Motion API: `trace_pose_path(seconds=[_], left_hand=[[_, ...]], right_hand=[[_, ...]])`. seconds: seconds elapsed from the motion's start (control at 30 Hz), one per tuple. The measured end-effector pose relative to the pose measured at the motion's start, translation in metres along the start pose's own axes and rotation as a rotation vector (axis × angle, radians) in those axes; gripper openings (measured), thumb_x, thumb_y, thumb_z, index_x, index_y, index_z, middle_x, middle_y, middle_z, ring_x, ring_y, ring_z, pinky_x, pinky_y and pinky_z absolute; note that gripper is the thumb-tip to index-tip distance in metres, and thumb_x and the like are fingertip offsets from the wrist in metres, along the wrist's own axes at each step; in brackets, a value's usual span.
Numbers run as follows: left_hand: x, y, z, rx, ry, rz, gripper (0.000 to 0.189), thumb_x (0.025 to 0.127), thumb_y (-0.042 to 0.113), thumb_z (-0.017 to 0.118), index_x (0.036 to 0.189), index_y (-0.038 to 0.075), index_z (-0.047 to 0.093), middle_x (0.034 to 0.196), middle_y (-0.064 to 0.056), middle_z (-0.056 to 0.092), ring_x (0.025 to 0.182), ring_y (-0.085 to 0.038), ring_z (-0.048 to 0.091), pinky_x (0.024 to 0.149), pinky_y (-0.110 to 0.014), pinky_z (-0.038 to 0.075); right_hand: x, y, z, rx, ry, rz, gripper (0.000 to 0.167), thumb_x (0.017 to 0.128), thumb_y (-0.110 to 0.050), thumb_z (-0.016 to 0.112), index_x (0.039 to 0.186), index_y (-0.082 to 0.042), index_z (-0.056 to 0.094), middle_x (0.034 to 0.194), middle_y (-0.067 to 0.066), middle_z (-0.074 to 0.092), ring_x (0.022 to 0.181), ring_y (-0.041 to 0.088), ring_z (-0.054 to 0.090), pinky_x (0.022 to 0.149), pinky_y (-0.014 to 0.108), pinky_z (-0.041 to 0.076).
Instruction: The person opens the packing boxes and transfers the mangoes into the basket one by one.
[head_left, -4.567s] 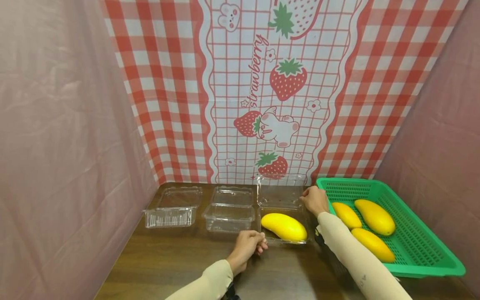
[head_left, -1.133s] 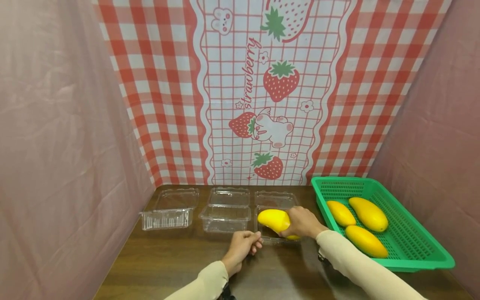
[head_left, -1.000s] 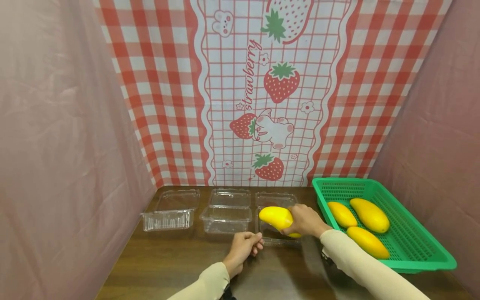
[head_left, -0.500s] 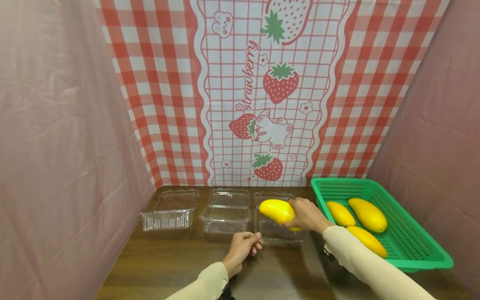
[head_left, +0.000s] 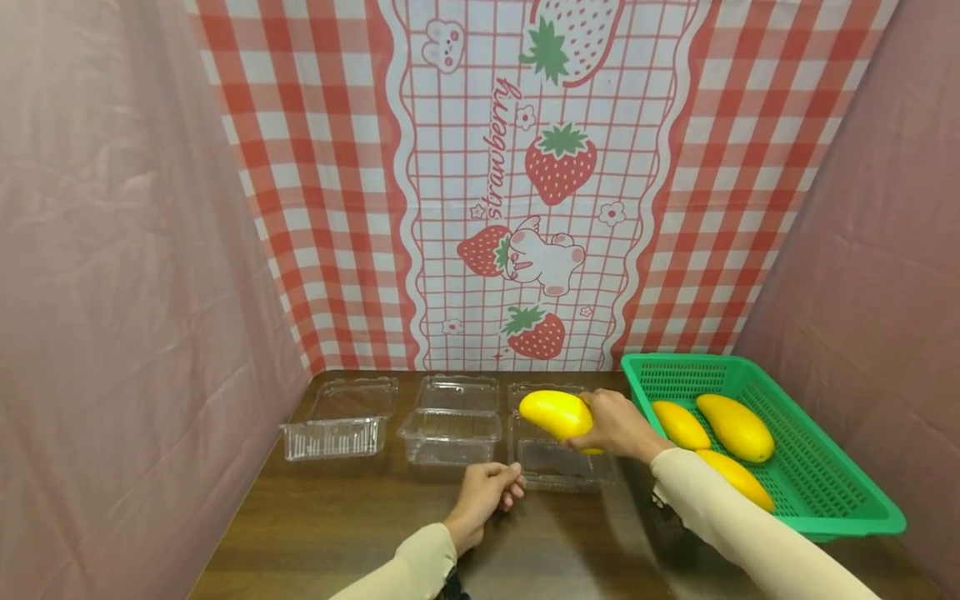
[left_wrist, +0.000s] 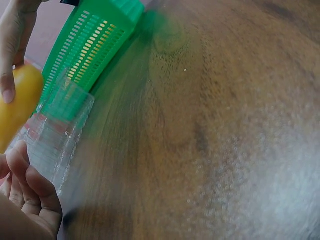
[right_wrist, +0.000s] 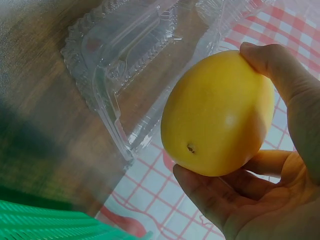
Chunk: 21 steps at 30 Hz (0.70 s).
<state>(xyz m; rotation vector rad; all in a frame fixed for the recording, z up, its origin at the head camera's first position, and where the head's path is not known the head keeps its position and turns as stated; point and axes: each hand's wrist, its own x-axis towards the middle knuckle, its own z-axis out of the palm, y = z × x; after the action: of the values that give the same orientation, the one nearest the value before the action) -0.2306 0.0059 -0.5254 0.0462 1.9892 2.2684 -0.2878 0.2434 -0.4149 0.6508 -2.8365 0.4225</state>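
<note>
In the head view my right hand (head_left: 615,425) grips a yellow mango (head_left: 557,414) above the right clear plastic clamshell box (head_left: 562,467). The right wrist view shows the thumb on one side of the mango (right_wrist: 215,115) and fingers on the other, its stem end toward the camera. The box's lid is folded back, partly hidden by the mango. My left hand (head_left: 483,500) stays by that box's front left corner. Its fingers (left_wrist: 42,187) are loosely curled in the left wrist view, with nothing seen between them; whether they touch the box I cannot tell.
Two more clear clamshell boxes, a middle one (head_left: 450,450) and a left one (head_left: 335,439), stand with lids back on the brown table (head_left: 337,517). At right, a green basket (head_left: 847,467) holds three mangoes. A checked strawberry cloth (head_left: 465,167) hangs behind.
The mango lay in the right box earlier; my right hand has taken hold of it and raised it. That box's lid, upright before, now lies back. My left hand has hardly moved.
</note>
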Motion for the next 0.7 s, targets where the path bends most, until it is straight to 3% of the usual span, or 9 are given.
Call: trace_pose_path(seconds=[0.23, 0.47, 0.7], left_hand=[[-0.001, 0.001, 0.0, -0.006, -0.003, 0.008, 0.03, 0.102, 0.016, 0.065, 0.098, -0.013, 0.071, 0.067, 0.0, 0.066, 0.052, -0.005, 0.051, 0.05, -0.018, 0.045], [-0.002, 0.001, 0.001, -0.015, -0.003, 0.009, 0.03, 0.101, 0.016, 0.066, 0.097, -0.013, 0.072, 0.067, 0.0, 0.067, 0.052, -0.004, 0.051, 0.05, -0.018, 0.045], [-0.001, 0.0, 0.0, -0.019, 0.001, 0.011, 0.03, 0.101, 0.016, 0.066, 0.096, -0.012, 0.072, 0.067, 0.0, 0.066, 0.052, -0.004, 0.051, 0.05, -0.018, 0.045]], right_hand=[[-0.001, 0.001, -0.006, -0.019, 0.001, 0.014, 0.088, 0.069, -0.048, 0.091, 0.127, 0.01, 0.063, 0.089, 0.008, 0.063, 0.074, 0.018, 0.054, 0.064, 0.035, 0.048], [-0.003, 0.003, -0.013, -0.026, 0.026, -0.015, 0.075, 0.069, -0.044, 0.092, 0.117, 0.008, 0.066, 0.083, 0.005, 0.061, 0.072, 0.018, 0.052, 0.063, 0.035, 0.046], [-0.003, 0.008, -0.017, 0.018, 0.002, 0.023, 0.068, 0.072, -0.043, 0.091, 0.112, 0.006, 0.066, 0.078, 0.002, 0.057, 0.068, 0.017, 0.049, 0.061, 0.032, 0.045]])
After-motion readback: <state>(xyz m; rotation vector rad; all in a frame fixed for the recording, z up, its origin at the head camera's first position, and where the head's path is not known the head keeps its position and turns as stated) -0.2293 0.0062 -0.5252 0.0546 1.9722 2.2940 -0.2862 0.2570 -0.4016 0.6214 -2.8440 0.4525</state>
